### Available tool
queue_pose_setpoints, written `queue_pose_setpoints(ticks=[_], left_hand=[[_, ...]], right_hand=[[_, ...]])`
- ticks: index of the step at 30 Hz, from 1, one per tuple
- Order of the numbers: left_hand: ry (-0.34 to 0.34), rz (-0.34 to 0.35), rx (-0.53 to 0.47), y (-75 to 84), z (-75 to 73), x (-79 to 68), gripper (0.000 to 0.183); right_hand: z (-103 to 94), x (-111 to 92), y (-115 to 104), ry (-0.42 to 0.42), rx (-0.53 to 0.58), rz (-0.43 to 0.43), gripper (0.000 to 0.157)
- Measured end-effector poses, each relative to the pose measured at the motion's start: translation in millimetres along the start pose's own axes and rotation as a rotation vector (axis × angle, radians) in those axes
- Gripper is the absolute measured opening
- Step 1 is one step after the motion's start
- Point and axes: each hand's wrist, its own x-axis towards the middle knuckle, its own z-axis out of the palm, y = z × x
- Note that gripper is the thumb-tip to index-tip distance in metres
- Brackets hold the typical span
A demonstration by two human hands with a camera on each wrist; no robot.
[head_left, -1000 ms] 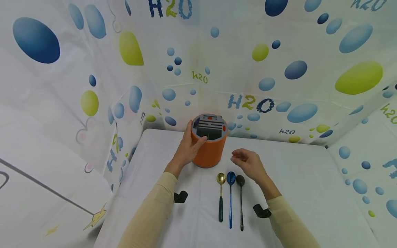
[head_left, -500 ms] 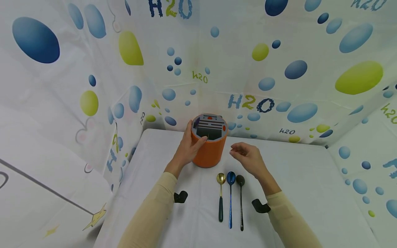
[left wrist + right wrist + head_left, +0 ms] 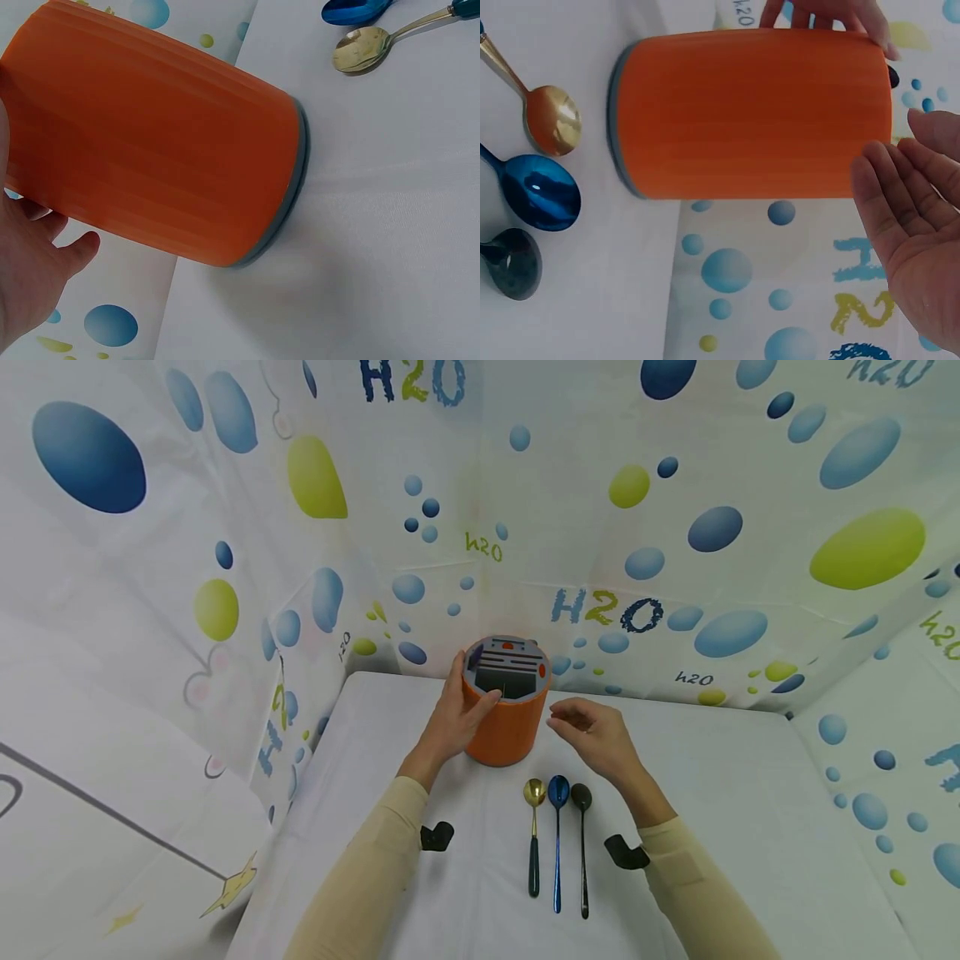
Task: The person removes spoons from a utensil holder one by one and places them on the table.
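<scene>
An orange cylindrical utensil holder (image 3: 510, 731) with a grey slotted top stands near the back of the white table. My left hand (image 3: 450, 718) grips it from the left, thumb at the front rim and fingers round the side; in the left wrist view the holder's orange wall (image 3: 157, 135) fills much of the frame. Just right of the holder is my right hand (image 3: 600, 739), holding nothing, its fingers bent slightly toward the wall. Long-handled spoons lie side by side in front: a gold one (image 3: 535, 792) with a dark green handle, a blue one (image 3: 558, 790) and a black one (image 3: 581, 796).
A white cloth (image 3: 720, 810) covers the table. Behind and to the sides hang white sheets (image 3: 555, 510) printed with blue and green drops, close to the holder's back. Black wrist-camera mounts (image 3: 437, 837) show beside both forearms.
My right hand has moved a little forward and left, closer to the holder. The left hand, the holder and the spoons have stayed where they were.
</scene>
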Motion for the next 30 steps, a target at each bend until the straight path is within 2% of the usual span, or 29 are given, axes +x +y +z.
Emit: queue_pose_setpoints(ticks=[13,22,30], left_hand=[[-0.004,-0.009,0.005,1.1,-0.7,-0.2,0.095],[0.0,-0.038,-0.005,0.6,1.1,-0.1,0.098],[0.006,-0.029,-0.017,-0.1,0.7,0.1,0.101]], right_hand=[[-2.9,11.1,-13.4,0.02,-0.004,-0.057,0.017],[-3.8,20.9,-19.7,0.019,0.005,-0.049,0.024],[0.7,33.8,-23.8,0.021,0.029,-0.048,0.028]])
